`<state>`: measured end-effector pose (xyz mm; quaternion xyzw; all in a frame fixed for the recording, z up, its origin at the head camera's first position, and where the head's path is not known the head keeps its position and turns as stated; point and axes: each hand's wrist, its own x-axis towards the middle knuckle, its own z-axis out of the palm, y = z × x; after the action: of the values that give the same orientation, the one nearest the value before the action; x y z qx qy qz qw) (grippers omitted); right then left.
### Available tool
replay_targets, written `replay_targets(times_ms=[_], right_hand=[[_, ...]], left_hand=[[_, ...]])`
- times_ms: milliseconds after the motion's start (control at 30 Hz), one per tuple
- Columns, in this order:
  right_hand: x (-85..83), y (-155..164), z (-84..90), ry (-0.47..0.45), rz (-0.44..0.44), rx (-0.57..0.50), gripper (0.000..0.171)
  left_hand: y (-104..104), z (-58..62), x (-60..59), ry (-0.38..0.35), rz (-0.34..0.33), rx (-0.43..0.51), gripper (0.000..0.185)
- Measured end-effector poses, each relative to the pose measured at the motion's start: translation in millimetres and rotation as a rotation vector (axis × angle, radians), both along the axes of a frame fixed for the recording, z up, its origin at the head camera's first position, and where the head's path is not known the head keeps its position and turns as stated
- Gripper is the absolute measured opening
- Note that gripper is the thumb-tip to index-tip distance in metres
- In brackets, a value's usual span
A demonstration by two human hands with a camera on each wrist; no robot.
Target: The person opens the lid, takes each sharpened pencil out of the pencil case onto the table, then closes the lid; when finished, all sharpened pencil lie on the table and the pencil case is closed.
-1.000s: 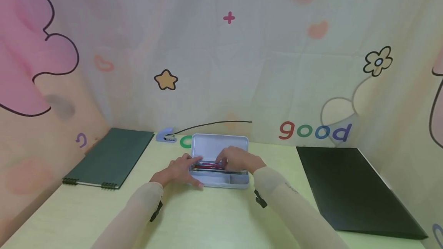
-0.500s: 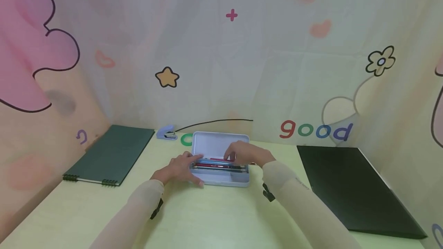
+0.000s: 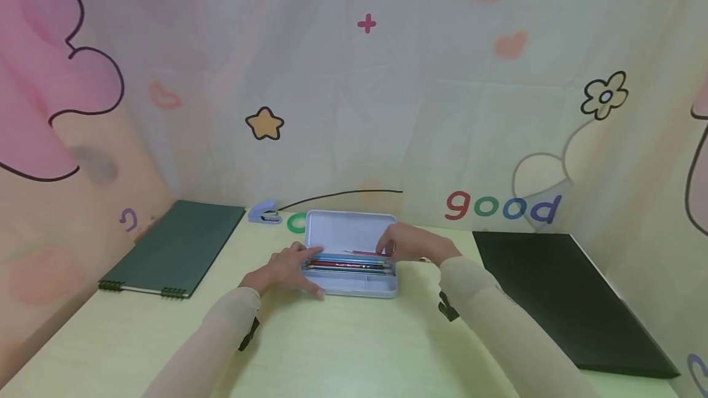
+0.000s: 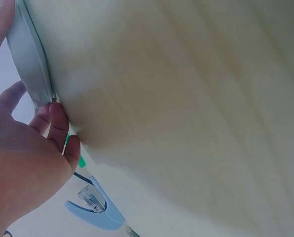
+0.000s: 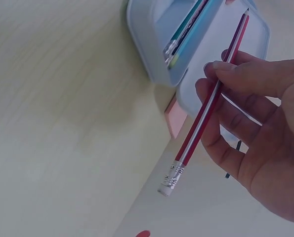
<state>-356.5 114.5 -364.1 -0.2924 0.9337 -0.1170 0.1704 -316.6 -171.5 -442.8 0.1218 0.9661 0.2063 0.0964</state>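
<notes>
A pale blue pencil case (image 3: 383, 285) stands with its lid (image 3: 345, 230) raised at the back of the table. Several pencils (image 3: 345, 265) lie side by side inside it, above the front compartments. My left hand (image 3: 283, 270) grips the case's left end, thumb at the front; its fingertips (image 4: 58, 114) meet the case edge in the left wrist view. Just over the case's right end, my right hand (image 3: 412, 242) pinches a red-and-silver striped pencil (image 5: 201, 123) between thumb and fingers. That pencil's sharpened tip points left and its white eraser end sticks out behind the hand.
Behind the case are a light blue stapler (image 3: 265, 214) and a green ring (image 3: 295, 223). A dark green spiral notebook (image 3: 179, 247) lies left, a large black flat board (image 3: 570, 300) right. A pink flat piece (image 5: 175, 118) shows behind the case.
My right hand has drawn the red pencil up out of the row and moved right with it, uncovering the other pencils. My left hand stays on the case.
</notes>
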Motion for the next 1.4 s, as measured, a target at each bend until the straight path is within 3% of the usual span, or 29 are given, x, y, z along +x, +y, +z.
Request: replay_targets(times_ms=[667, 1400], right_hand=[[-3.1, 58, -4.3, -0.046, -0.059, -0.007, 0.027], [2.0, 102, -28.2, -0.066, -0.188, -0.038, 0.026]], left_hand=[[0, 3.7, 2.1, -0.017, 0.007, 0.016, 0.102], [-1, 4.9, -0.8, -0.05, 0.009, 0.017, 0.1]])
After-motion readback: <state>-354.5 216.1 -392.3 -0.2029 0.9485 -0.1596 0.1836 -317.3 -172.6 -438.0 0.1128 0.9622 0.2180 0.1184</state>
